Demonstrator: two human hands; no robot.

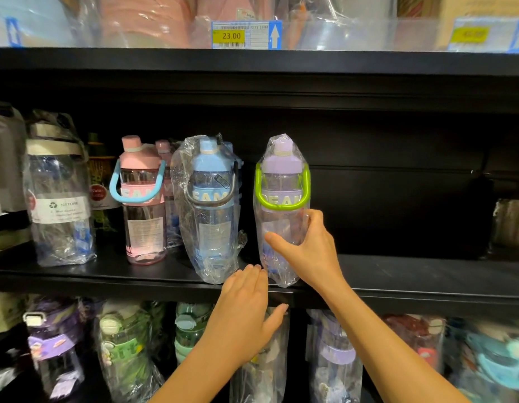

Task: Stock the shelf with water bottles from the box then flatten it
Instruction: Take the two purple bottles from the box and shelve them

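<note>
A purple-capped water bottle (281,181) with a green handle, wrapped in clear plastic, stands at the front edge of the black middle shelf (412,274). My right hand (306,248) grips its lower body from the right. My left hand (246,312) is spread flat against the shelf's front edge just below and left of the bottle, holding nothing. To the left stand a blue-capped bottle (211,205) in plastic and a pink-capped bottle (141,199) with a blue handle. The box is not in view.
A larger clear bottle (59,205) stands at the far left of the shelf. Bare shelf room lies to the right of the purple bottle. The lower shelf holds several wrapped bottles (334,359). A price tag (246,34) hangs on the upper shelf.
</note>
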